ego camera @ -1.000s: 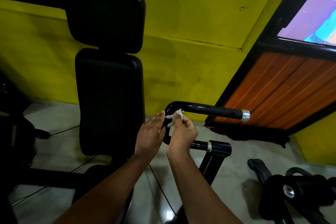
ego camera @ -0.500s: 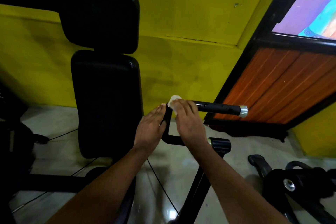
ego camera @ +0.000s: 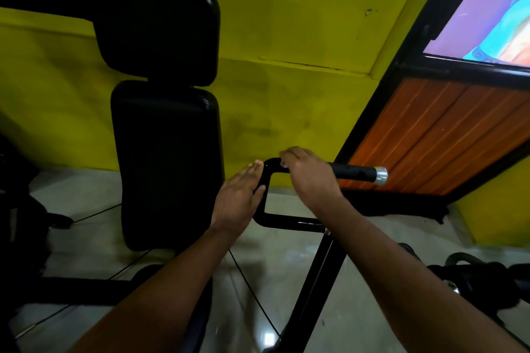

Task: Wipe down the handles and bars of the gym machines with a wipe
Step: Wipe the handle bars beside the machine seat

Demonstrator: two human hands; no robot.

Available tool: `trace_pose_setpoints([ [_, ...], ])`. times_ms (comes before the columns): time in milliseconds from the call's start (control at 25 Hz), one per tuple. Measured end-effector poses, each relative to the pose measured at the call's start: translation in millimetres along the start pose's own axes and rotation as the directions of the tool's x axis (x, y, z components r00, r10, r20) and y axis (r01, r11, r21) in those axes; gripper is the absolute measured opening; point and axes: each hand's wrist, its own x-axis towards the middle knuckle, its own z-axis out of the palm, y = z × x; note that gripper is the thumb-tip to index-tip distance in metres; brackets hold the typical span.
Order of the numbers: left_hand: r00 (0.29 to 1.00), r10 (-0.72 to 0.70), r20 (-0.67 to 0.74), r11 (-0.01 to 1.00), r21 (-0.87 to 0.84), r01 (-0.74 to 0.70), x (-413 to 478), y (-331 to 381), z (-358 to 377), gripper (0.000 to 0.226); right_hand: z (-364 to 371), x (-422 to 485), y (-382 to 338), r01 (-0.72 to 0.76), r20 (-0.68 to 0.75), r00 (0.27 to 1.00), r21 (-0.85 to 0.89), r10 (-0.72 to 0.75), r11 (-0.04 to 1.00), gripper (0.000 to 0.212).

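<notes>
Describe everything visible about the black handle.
The handle is a glossy black tube bent into a sideways U. Its upper arm ends in a silver cap; the lower arm meets a black post. The right hand grips the upper arm near the bend; the left hand lies flat against the upright part.

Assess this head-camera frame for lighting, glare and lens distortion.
Head view: dim and uneven; the black padded backrest is underexposed to a near-featureless mass; the glossy grey tile floor shows a small glare spot; the chrome end cap of the black tubular handle bar catches a highlight; wide-angle distortion tilts the black door frame.
</notes>
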Motion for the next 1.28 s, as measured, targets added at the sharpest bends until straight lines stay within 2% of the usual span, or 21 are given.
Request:
trace_pose_setpoints([
  [80,1.0,0.002,0.002,1.0,0.0,-0.002,4,1,0,0.051,-5,4,0,-0.151,0.024,0.988,0.024,0.15,0.988,0.029],
  [200,1.0,0.01,0.011,1.0,0.001,-0.01,7,1,1,0.051,-7,3,-9,-0.042,0.065,0.997,0.013,0.041,0.999,0.031],
  [360,1.0,0.013,0.0,1.0,0.027,-0.013,5,1,-2,0.05,-10,15,2,-0.151,0.067,0.986,0.022,0.149,0.988,0.019],
  [480,1.0,0.025,0.0,0.999,0.025,-0.025,6,1,-2,0.05,-3,5,2,0.009,0.026,1.0,0.044,-0.01,0.999,0.015],
  [560,1.0,0.018,-0.002,0.999,0.029,-0.018,6,1,-3,0.049,-1,1,16,-0.031,-0.013,0.999,0.042,0.032,0.999,0.012],
  [600,1.0,0.017,-0.004,0.999,0.03,-0.017,5,1,-4,0.049,2,-2,21,-0.042,-0.038,0.998,0.027,0.043,0.999,0.014],
  [720,1.0,0.019,0.004,0.999,0.03,-0.019,7,1,-4,0.049,14,-18,27,0.07,-0.061,0.995,-0.087,-0.076,0.994,0.033],
  [800,1.0,0.016,0.008,0.999,0.036,-0.016,7,2,-5,0.049,16,-30,28,-0.025,-0.13,0.991,-0.042,0.02,0.999,0.035],
  [880,1.0,0.02,0.001,0.999,0.042,-0.02,7,3,-7,0.049,17,-31,18,-0.121,-0.182,0.974,0.097,0.137,0.988,0.032],
  [960,1.0,0.016,0.0,0.999,0.032,-0.016,7,5,-7,0.048,22,-21,-5,-0.018,-0.243,0.969,0.136,0.051,0.991,0.032],
  [1040,1.0,-0.005,0.007,1.0,0.018,0.005,6,6,-9,0.047,28,-12,-22,0.134,-0.248,0.961,0.024,-0.124,0.991,0.034],
  [1120,1.0,-0.003,0.016,1.0,0.026,0.003,5,5,-12,0.047,27,-9,-6,0.174,-0.243,0.951,-0.097,-0.193,0.98,0.036],
  [1200,1.0,0.009,0.021,0.999,0.046,-0.01,5,6,-14,0.048,30,-18,16,0.033,-0.282,0.958,-0.08,-0.054,0.996,0.035],
  [1280,0.999,-0.003,0.037,0.999,0.046,0.001,6,8,-15,0.048,38,-32,10,-0.119,-0.357,0.926,0.028,0.121,0.993,0.028],
])
